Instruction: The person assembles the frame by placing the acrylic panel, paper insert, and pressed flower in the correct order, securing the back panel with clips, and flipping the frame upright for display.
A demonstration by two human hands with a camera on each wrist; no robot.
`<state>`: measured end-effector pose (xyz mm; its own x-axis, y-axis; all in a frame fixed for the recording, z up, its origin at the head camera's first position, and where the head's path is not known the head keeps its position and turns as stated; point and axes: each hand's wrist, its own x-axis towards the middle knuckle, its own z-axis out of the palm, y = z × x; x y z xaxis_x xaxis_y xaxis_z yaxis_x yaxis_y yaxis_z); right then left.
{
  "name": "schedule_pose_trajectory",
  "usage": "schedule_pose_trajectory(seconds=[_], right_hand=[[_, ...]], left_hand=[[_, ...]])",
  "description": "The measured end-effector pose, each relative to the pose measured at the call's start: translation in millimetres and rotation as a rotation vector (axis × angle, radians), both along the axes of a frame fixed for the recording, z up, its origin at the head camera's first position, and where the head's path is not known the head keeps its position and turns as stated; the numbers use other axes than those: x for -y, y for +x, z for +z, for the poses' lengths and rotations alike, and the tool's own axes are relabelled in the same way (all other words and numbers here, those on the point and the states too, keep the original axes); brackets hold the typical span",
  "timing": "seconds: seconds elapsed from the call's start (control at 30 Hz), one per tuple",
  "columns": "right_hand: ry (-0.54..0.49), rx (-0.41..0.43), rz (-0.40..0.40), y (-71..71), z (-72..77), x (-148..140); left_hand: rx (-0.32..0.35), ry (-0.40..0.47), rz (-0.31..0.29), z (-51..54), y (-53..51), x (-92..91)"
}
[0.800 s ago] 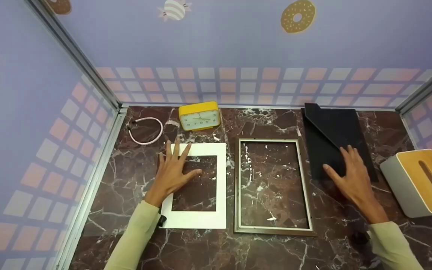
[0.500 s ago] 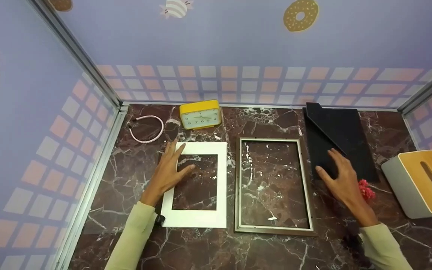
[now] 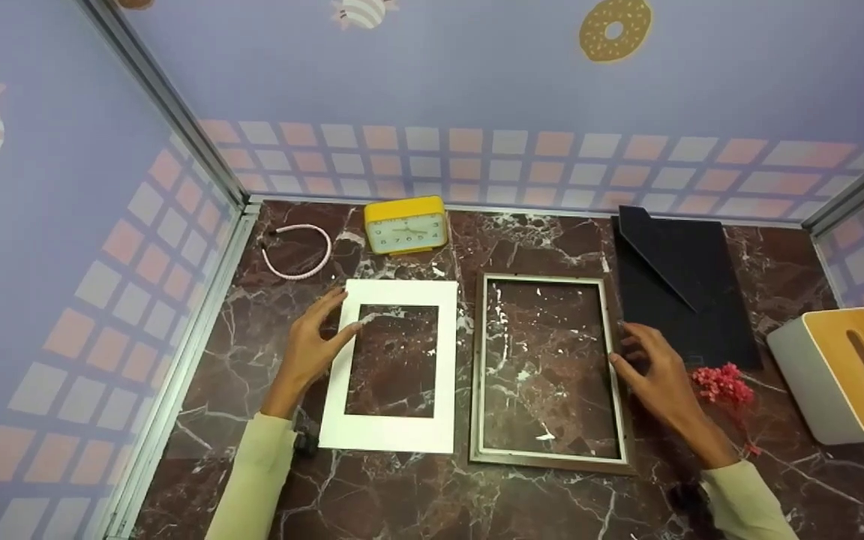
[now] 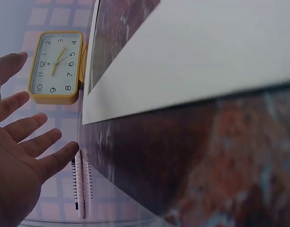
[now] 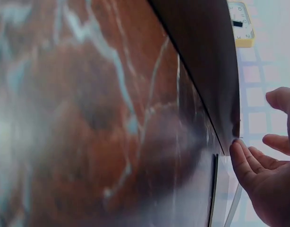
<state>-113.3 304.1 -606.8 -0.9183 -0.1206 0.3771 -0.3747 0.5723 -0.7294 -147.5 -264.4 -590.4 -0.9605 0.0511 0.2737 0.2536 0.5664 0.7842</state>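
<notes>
On the dark veined tabletop (image 3: 402,495), a brown-edged frame (image 3: 552,459) is laid just right of a white mat (image 3: 443,360). Over the mat's left edge the left hand (image 3: 310,351) is held spread, nothing gripped; at the frame's right edge the right hand (image 3: 657,371) is held loosely bent, contact untellable. Farther off, pink flowers (image 3: 724,384), a black board (image 3: 702,270) and a yellow clock (image 3: 406,225) are seen.

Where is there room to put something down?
There's bare room at the back between the clock and the board, behind the frame. There's more in front of the frame and the mat. It's crowded on the right, where the right hand, flowers and box are close together.
</notes>
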Motion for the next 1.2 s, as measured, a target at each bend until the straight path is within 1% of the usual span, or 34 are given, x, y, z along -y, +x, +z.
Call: schedule_pose_trajectory(seconds=[0.13, 0.23, 0.37, 0.47, 0.5, 0.6, 0.7, 0.8, 1.0, 1.2], right_hand=[[0.051, 0.016, -0.002, 1.5, -3.2, 1.0], [0.072, 0.008, 0.01, 2.7, -5.7, 0.2], [0.08, -0.012, 0.024, 4.4, -8.9, 0.2], [0.063, -0.009, 0.03, 4.0, -9.8, 0.7], [0.054, -0.003, 0.031, 3.6, -9.9, 0.8], [0.036, 0.017, 0.03, 2.3, -10.1, 0.9], [0.039, 0.03, 0.029, 1.9, -10.3, 0.8], [0.048, 0.041, 0.024, 2.3, -10.3, 0.0], [0.04, 0.047, 0.027, 2.7, -10.1, -0.9], [0.028, 0.04, 0.029, 1.9, -11.9, -0.5]], left_hand=[[-0.019, 0.06, 0.055, 0.6, 6.7, 14.5], [-0.031, 0.094, 0.112, 0.1, 13.2, 29.9], [-0.037, 0.091, 0.202, -2.8, 22.9, 54.4], [-0.024, 0.066, 0.28, -4.4, 32.6, 73.8], [-0.016, 0.068, 0.298, -4.9, 36.0, 80.1], [0.013, 0.033, 0.355, -5.3, 47.8, 99.2], [0.037, 0.001, 0.389, -5.4, 59.4, 117.2], [0.06, -0.03, 0.426, -5.2, 68.7, 133.1], [0.078, -0.095, 0.489, -7.2, 79.9, 158.9], [0.136, -0.184, 0.52, -11.4, 87.5, 172.8]])
